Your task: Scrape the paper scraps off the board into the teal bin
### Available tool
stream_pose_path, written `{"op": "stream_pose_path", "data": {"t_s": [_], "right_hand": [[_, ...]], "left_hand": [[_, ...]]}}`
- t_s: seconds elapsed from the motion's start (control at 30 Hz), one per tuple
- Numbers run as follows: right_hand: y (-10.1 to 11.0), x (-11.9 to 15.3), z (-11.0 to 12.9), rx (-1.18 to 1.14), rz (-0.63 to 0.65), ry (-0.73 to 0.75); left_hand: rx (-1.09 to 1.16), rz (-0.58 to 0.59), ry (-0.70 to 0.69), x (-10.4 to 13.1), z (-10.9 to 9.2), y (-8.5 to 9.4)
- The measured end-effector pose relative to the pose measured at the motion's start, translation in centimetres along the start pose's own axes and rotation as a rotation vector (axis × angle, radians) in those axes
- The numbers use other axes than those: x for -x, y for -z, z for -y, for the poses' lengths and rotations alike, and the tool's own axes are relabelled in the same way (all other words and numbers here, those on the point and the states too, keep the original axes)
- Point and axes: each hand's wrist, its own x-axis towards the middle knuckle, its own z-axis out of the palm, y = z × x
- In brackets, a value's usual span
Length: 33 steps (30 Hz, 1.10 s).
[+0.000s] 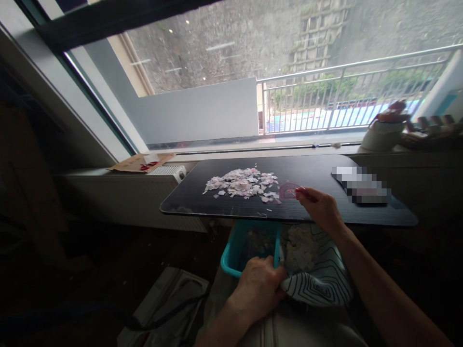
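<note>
My right hand [320,207] pinches a pink see-through protractor [288,192] just above the dark tabletop, beside a pile of small torn paper scraps [241,183]. The protractor's curved end points left, close to a few loose scraps. My left hand [261,279] is closed on the near rim of a teal plastic basket [227,268] below the table edge. Its fingers also lie against a black-and-white patterned cloth bag [320,289]. Darker bits [257,241] lie inside the basket, and pale scraps [301,248] fill the open bag.
The dark table [191,188] stands against the window sill. A blurred-out object [361,185] lies on its right side. Left of it, brown paper with red-handled scissors [149,166] rests over a radiator [144,193]. A white pot [383,132] stands on the right.
</note>
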Motion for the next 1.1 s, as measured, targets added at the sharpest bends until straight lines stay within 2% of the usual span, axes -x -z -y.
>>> {"op": "stream_pose_path", "data": {"t_s": [0.1,0.27,0.4,0.6,0.8,1.0,1.1], "right_hand": [[-0.2,0.1,0.1,0.011,-0.005,0.000],[-0.7,0.6,0.3,-0.077,0.077,0.001],[-1.0,0.8,0.6,-0.110,0.042,0.003],[-0.8,1.3,1.1,-0.124,0.111,0.007],[-0.6,1.5,1.1,-0.139,0.103,-0.015],[-0.4,2.6,2.7,-0.199,0.168,-0.042],[-0.2,3.0,3.3,-0.231,0.156,-0.052]], "left_hand": [[0.000,0.002,0.003,0.0,0.0,0.0],[-0.002,0.003,-0.008,0.2,-0.1,0.3],[-0.005,0.020,-0.006,0.6,-0.5,0.6],[0.003,0.039,0.005,0.9,-0.9,0.9],[-0.001,0.039,0.010,0.7,-0.9,1.0],[0.009,0.030,0.001,0.6,-0.9,0.7],[0.006,0.034,0.006,0.6,-0.9,0.6]]}}
